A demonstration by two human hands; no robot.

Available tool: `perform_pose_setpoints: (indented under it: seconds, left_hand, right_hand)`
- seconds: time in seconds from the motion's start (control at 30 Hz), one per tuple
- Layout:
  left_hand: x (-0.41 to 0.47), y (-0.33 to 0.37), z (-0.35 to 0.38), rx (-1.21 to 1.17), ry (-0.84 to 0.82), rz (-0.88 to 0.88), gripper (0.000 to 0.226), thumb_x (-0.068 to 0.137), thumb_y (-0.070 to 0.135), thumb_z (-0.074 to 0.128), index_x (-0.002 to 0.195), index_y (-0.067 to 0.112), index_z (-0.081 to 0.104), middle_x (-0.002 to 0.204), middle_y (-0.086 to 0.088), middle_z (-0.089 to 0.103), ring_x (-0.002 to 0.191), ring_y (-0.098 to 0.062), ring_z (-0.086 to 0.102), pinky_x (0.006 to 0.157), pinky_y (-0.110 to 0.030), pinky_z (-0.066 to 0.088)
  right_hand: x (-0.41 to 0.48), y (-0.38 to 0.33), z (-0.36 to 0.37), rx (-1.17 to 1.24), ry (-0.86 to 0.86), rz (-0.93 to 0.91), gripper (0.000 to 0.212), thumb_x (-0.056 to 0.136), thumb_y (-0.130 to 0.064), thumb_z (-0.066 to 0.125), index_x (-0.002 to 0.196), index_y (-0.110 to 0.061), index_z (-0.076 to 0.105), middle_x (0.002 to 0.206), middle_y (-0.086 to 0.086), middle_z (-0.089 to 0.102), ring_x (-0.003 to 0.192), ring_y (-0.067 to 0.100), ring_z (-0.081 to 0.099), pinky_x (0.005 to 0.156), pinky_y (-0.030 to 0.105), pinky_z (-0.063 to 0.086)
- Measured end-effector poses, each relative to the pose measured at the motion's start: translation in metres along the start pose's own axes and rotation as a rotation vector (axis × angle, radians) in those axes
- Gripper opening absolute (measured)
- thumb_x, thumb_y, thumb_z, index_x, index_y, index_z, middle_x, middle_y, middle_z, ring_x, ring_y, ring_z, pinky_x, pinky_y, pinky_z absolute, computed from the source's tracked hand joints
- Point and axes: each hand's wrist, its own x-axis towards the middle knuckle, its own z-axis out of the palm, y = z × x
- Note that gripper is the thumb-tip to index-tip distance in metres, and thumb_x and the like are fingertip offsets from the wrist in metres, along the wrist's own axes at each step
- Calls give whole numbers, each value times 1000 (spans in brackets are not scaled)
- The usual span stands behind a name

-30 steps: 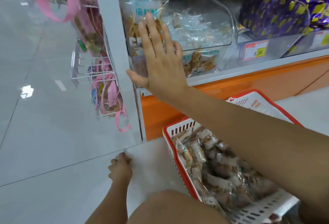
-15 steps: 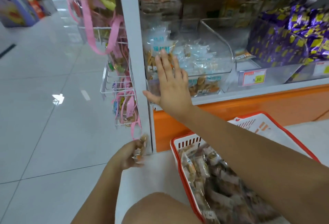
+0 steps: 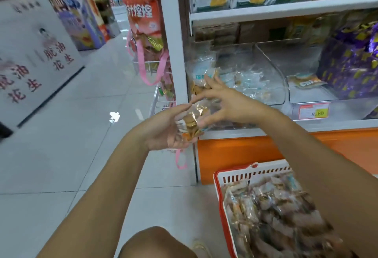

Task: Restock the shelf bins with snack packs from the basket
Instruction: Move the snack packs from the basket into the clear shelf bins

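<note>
Open white tiled floor [image 3: 71,155] spreads left of both hands. The white metal shelf upright [image 3: 176,53] stands just behind them. A red-and-white plastic basket [image 3: 219,196] of packs sits below the right forearm. The clear curved plastic bin [image 3: 272,69] lies beyond the right hand [image 3: 229,104], whose fingers splay over a clear crackly snack pack [image 3: 191,122]; whether it pinches the pack I cannot tell. The left hand [image 3: 161,130], palm up, cups the pack.

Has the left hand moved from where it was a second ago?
Yes. The left hand rose off the floor to about the top of the orange shelf base, holding a snack pack.
</note>
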Motion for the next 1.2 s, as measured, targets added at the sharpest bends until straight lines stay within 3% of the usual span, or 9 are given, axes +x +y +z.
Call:
perform_pose_setpoints:
  seconds: [0.23, 0.4, 0.53, 0.67, 0.73, 0.8, 1.0, 1.1, 1.2]
  left_hand:
    - [1, 29, 22, 224, 20, 100, 69, 70, 78, 37, 113, 33, 66, 92, 1, 69, 84, -16, 63, 63, -24, 54]
    - [11, 28, 30, 530, 293, 290, 28, 88, 41, 61, 103, 17, 66, 81, 6, 70, 63, -3, 66, 59, -14, 52]
    - [19, 20, 40, 283, 330, 359, 23, 94, 35, 54, 106, 18, 64, 90, -3, 72, 73, -13, 71, 62, -18, 55]
    - [29, 10, 49, -205, 341, 406, 33, 97, 37, 47, 109, 10, 63, 98, -12, 73, 86, -21, 72, 76, -26, 58]
    - [33, 10, 54, -392, 380, 420, 36, 98, 37, 44, 107, 8, 64, 100, -14, 73, 89, -21, 71, 79, -27, 58]
    - [39, 8, 61, -406, 385, 430, 41, 98, 41, 42, 113, 9, 63, 102, -13, 72, 94, -21, 70, 80, -27, 58]
    - [45, 4, 75, 147, 550, 292, 50, 98, 44, 44, 80, 5, 68, 66, -7, 70, 55, -15, 67, 51, -22, 55]
    - [46, -3, 66, 702, 777, 459, 38, 96, 30, 52, 70, 5, 67, 56, -3, 65, 54, -17, 64, 58, -32, 56]
    - [43, -1, 66, 918, 896, 617, 16, 91, 28, 58, 81, 16, 61, 64, 8, 58, 64, -13, 58, 62, -29, 50]
  right_hand:
    - [9, 18, -16, 214, 114, -43, 40, 70, -33, 81, 107, -21, 73, 150, -13, 34, 136, 5, 32, 114, 30, 26]
    - [10, 35, -17, 281, 159, -46, 32, 74, -32, 78, 102, -17, 73, 142, -17, 45, 130, 1, 39, 113, 34, 28]
    - [10, 36, -16, 451, 224, -20, 50, 66, -32, 81, 112, -18, 65, 131, -13, 56, 121, 3, 52, 106, 31, 41]
    - [12, 44, -20, 450, 137, -11, 77, 57, -60, 78, 120, -26, 52, 135, -14, 49, 125, 3, 46, 104, 23, 38]
    - [13, 42, -24, 366, 72, -8, 56, 64, -58, 71, 109, -28, 59, 137, -18, 41, 124, -1, 41, 94, 5, 34]
    - [15, 38, -25, 429, 92, 9, 28, 75, -47, 68, 96, -28, 65, 135, -16, 44, 116, -1, 47, 89, 4, 38]
    - [24, 35, -39, 471, 271, 99, 21, 81, -26, 75, 95, -15, 64, 98, 2, 70, 90, 19, 65, 82, 34, 47]
    - [29, 24, -53, 122, 317, 80, 20, 77, -26, 77, 82, -21, 59, 83, -6, 57, 80, 16, 53, 64, 29, 38]
    - [34, 4, -55, -259, 199, 100, 27, 79, -25, 76, 102, -16, 64, 92, -4, 55, 88, 18, 53, 68, 27, 36]
